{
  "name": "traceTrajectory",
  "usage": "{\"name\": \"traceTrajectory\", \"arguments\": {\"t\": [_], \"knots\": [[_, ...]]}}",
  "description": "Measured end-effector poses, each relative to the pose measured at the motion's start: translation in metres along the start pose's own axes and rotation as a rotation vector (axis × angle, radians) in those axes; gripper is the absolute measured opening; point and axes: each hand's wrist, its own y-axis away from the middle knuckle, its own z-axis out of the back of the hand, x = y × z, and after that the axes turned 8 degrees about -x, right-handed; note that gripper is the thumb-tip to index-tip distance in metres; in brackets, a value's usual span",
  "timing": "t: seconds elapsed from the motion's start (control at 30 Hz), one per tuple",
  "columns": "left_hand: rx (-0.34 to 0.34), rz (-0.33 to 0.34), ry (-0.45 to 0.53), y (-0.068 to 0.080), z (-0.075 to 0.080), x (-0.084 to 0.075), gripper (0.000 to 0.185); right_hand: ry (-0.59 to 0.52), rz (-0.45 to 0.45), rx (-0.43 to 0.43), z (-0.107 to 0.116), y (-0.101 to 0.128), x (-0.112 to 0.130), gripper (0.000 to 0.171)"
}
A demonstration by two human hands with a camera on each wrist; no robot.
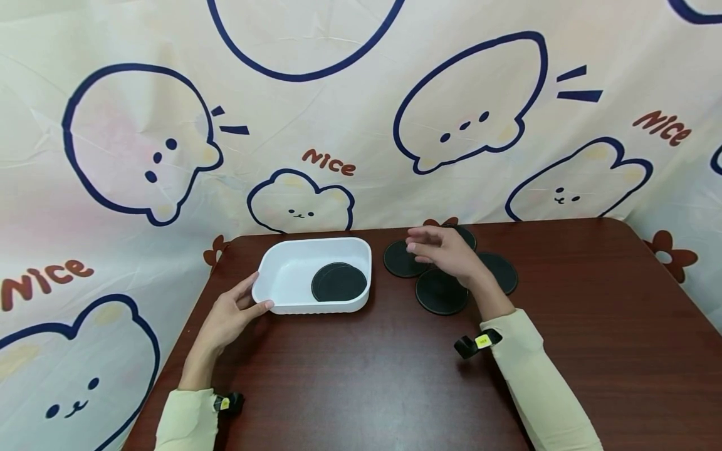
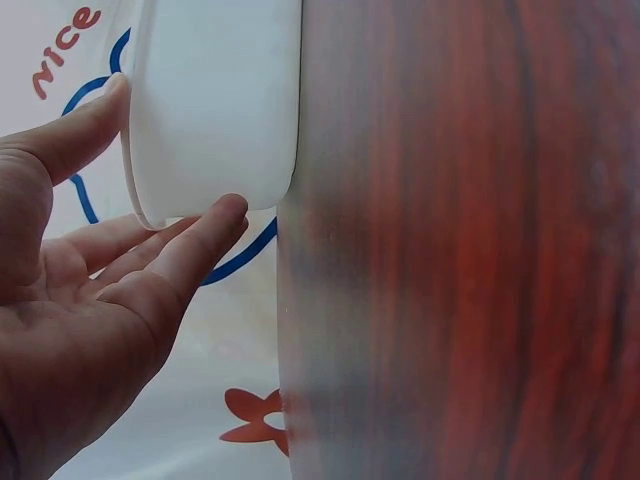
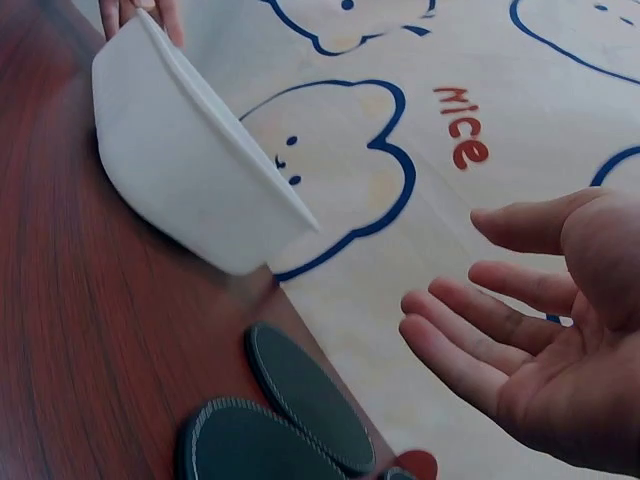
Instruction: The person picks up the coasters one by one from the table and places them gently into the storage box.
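**Coasters into tub: between picks**

Left hand (image 1: 228, 316) steadied the white rectangular plastic tub (image 1: 282, 269) near the table's (image 1: 361, 376) far-left corner, thumb and fingers touching its end. Stacked black round coasters (image 1: 339, 282) lay inside. Right hand (image 1: 445, 250) hovered released and empty over four loose coasters (image 1: 440, 293) by the far edge. Judged next: lower and pinch one.

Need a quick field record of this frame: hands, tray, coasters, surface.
left hand: open, thumb and fingers touching the corner of the white rectangular plastic tray
right hand: open, empty, hovering over the loose coasters
tray contents: black round coasters
loose: four black round coasters right of tray
surface: dark red-brown wooden table
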Motion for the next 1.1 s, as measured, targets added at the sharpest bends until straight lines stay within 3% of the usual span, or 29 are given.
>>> {"name": "traceTrajectory", "arguments": {"t": [0.13, 0.4, 1.1], "knots": [[0.000, -0.003, -0.002, 0.000, 0.000, 0.000, 0.089, -0.073, -0.047, 0.019, 0.014, 0.001, -0.007, 0.056], [-0.004, 0.001, 0.003, -0.001, 0.000, 0.002, 0.089, -0.101, -0.078, 0.004, 0.041, 0.011, -0.018, 0.060], [-0.003, -0.001, 0.012, 0.001, 0.000, 0.001, 0.088, 0.023, -0.125, -0.023, 0.118, 0.042, -0.058, 0.069]]}}
